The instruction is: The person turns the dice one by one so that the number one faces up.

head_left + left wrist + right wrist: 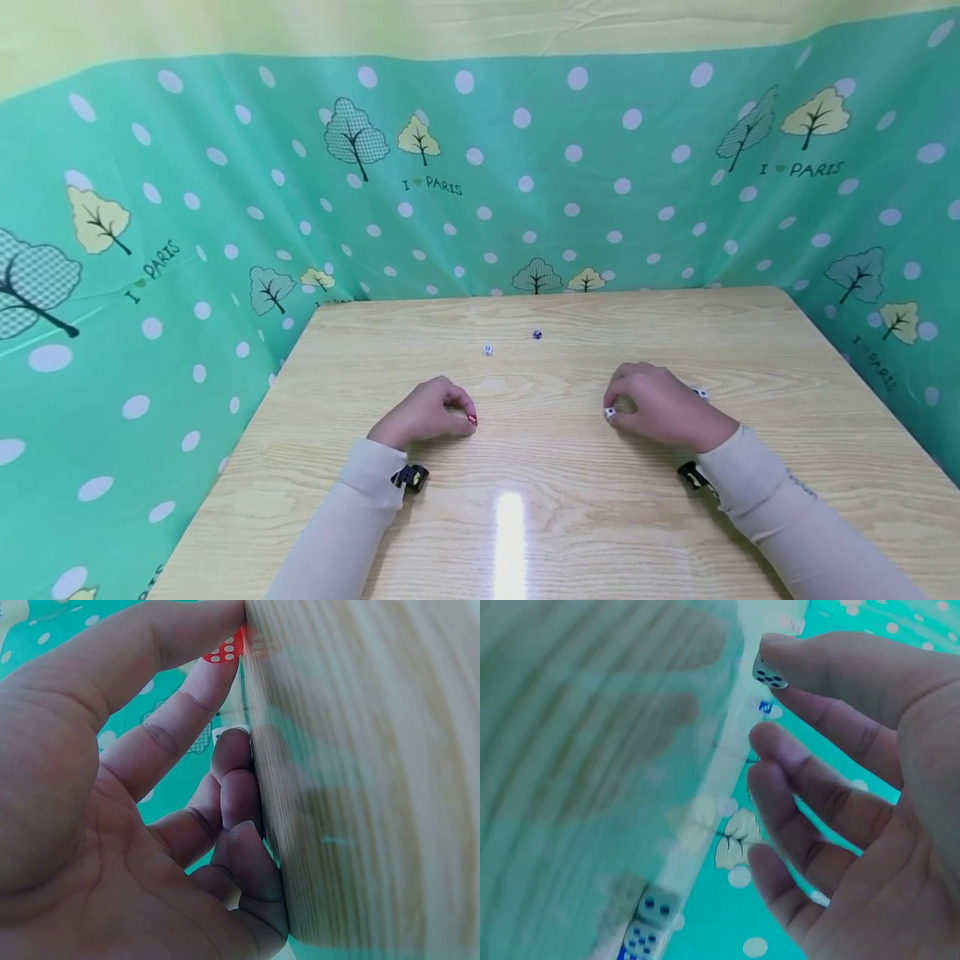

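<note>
In the head view my left hand [429, 414] pinches a small red die [472, 419] at the tabletop, left of the middle. The left wrist view shows the red die [225, 649] with white pips between thumb and forefinger; the other fingers curl against the table. On the right, my right hand [660, 408] pinches a white die [610, 412] between thumb and forefinger. Dark pips show on that white die [769, 673] in the right wrist view. Just beyond the right hand sits another white die [702, 393], beside a blue die [695, 392] that the hand partly hides.
Farther back on the wooden table [555, 517] lie a white die [487, 351] and a blue die [537, 334], a little apart. A green patterned curtain [450, 225] surrounds the table at its back and sides.
</note>
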Available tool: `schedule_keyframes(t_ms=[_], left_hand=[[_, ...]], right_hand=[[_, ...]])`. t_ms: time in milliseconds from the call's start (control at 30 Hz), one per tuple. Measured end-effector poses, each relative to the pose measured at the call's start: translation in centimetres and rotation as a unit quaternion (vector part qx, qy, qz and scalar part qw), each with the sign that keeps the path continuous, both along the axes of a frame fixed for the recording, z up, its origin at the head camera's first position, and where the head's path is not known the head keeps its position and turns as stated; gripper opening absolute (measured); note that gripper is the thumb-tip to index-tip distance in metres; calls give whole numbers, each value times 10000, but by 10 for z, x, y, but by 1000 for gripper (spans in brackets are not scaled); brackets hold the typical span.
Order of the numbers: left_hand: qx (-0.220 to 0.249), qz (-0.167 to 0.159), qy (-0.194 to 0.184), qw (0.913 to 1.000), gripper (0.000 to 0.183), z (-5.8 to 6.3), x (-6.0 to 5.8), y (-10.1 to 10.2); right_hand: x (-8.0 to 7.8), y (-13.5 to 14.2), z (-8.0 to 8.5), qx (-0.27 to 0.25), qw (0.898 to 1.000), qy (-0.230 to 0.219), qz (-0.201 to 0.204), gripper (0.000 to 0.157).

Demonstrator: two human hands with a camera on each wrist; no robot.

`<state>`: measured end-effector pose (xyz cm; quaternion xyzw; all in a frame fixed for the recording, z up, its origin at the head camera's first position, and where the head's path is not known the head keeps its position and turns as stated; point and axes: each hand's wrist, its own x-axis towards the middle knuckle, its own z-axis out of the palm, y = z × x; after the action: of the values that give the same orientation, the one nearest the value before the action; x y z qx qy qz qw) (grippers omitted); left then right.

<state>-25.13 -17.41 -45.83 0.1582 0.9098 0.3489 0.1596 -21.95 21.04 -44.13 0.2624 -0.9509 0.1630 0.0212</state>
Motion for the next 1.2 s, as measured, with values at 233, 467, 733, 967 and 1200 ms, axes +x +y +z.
schedule_keyframes(t_ms=[233, 467, 733, 967, 1200], left_hand=[[33, 21, 10, 10000, 12, 1, 1, 0], [38, 10, 21, 10000, 12, 0, 1, 0], [43, -37, -3, 10000, 12, 1, 1, 0], [36, -38, 31, 10000, 12, -1, 0, -1], [36, -73, 64, 9999, 13, -2, -1, -2]], right_hand=[[-1, 18, 4, 103, 9994, 132, -306, 12], [-4, 33, 2, 95, 9983, 209, -534, 12], [-9, 45, -2, 168, 9959, 8, -891, 11], [-12, 52, -2, 191, 9940, -104, -1075, 11], [-13, 55, -2, 209, 9935, -171, -1106, 10]])
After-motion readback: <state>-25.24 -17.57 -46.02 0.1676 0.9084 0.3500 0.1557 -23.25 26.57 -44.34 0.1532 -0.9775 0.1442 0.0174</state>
